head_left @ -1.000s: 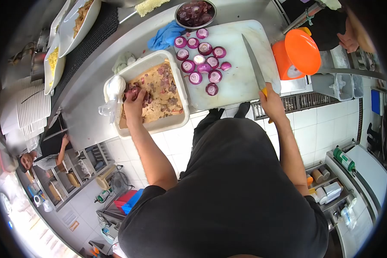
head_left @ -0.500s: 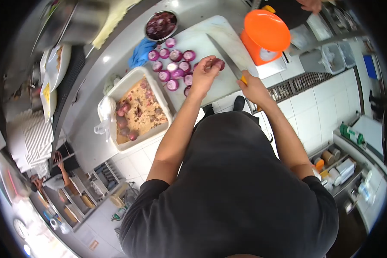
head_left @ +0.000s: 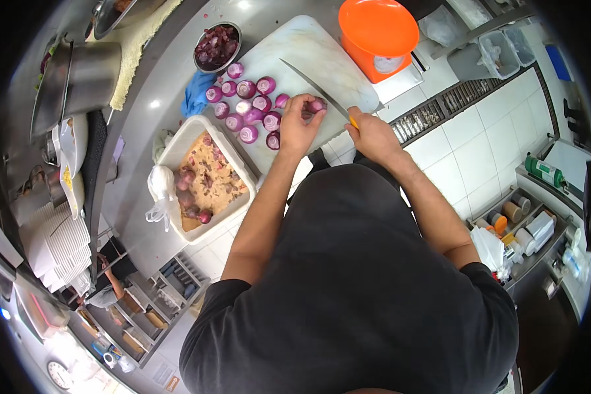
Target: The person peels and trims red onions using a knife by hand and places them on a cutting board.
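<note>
My left hand is closed around a red onion over the near part of the white cutting board. In my right hand is the yellow handle of a knife; its long blade points away and to the left, just beside the onion. Several peeled red onions lie together on the board, left of my left hand. Whether the blade touches the held onion I cannot tell.
A white tub with onions and loose skins stands at the left. Beyond are a blue cloth and a metal bowl of dark red pieces. An orange scale stands at the board's right. Another person's arm shows far left.
My view has shifted, so the board and scale sit further left and higher. The held onion and the knife blade are now closer together. Both hands keep their holds.
</note>
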The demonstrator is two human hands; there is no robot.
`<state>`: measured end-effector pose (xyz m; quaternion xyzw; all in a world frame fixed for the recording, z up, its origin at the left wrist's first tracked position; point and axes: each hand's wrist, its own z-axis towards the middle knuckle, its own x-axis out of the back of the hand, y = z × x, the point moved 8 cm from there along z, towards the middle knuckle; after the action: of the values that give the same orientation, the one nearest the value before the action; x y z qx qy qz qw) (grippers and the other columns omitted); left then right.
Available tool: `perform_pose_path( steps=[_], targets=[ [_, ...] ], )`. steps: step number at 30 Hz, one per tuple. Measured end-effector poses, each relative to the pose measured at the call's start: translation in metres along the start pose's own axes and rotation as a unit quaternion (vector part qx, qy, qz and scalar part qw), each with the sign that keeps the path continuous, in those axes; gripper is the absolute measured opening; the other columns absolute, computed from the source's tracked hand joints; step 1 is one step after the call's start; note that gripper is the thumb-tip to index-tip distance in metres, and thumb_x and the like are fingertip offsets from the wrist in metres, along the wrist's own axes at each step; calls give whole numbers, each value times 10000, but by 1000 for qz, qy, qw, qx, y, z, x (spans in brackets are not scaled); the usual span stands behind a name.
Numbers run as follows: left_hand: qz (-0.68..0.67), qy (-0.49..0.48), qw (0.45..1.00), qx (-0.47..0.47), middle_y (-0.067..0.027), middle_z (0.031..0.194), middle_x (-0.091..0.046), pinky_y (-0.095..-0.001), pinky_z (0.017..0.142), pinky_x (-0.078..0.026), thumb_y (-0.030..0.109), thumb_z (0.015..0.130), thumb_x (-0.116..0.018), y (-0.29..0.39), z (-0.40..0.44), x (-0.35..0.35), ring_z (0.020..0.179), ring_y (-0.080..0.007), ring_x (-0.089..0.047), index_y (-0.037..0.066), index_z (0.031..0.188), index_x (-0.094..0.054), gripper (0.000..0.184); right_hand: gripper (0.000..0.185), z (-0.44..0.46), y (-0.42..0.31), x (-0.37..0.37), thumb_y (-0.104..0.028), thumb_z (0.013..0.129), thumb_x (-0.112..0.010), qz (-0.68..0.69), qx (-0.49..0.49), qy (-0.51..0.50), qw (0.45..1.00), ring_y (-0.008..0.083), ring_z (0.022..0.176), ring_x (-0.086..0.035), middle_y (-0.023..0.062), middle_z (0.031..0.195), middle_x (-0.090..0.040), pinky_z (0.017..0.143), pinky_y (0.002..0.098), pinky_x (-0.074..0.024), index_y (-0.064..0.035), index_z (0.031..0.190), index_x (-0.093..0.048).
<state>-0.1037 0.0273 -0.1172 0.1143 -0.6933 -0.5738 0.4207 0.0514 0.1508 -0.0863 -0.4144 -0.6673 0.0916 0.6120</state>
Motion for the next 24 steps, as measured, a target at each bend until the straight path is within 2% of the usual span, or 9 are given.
perform_pose_path(
  steps=[7,10,13,19,24],
  targets=[
    [80,-27,996,-6,-132,1174,-649,-370,854,-619,132,852,-878,18,0,3,984,-261,-717,57,1236,-636,460,262,-18,-18,20,-198,1047,-638,-26,-9,-16,999,450,935,-729,246,1006,-729,793,554,-582,-18,1209,-538],
    [141,-56,988,-1,-145,1179,-643,-354,853,-648,99,863,-881,30,2,4,1037,-261,-724,30,1228,-629,449,254,-30,-23,22,-189,1048,-635,-41,-18,-41,998,447,933,-730,246,1020,-723,798,551,-585,-16,1211,-547],
    [136,-59,989,10,-142,1162,-657,-401,865,-609,154,856,-877,25,4,4,991,-296,-718,54,1202,-633,435,250,-40,-27,25,-185,1049,-631,-49,-31,-56,997,442,923,-731,238,1018,-715,797,550,-587,-16,1216,-550],
    [138,-63,988,33,-137,1141,-671,-412,864,-604,156,851,-882,26,6,4,999,-303,-720,54,1156,-634,406,252,-47,-25,23,-185,1062,-612,-71,-32,-65,995,426,912,-738,226,998,-708,780,529,-598,-20,1237,-536],
    [149,-55,987,15,-130,1134,-676,-424,859,-601,165,841,-890,22,5,3,1004,-309,-720,58,1153,-635,417,244,-37,-25,13,-177,1069,-603,-101,-35,-96,990,412,905,-751,228,993,-721,759,518,-607,-12,1233,-527]
  ],
)
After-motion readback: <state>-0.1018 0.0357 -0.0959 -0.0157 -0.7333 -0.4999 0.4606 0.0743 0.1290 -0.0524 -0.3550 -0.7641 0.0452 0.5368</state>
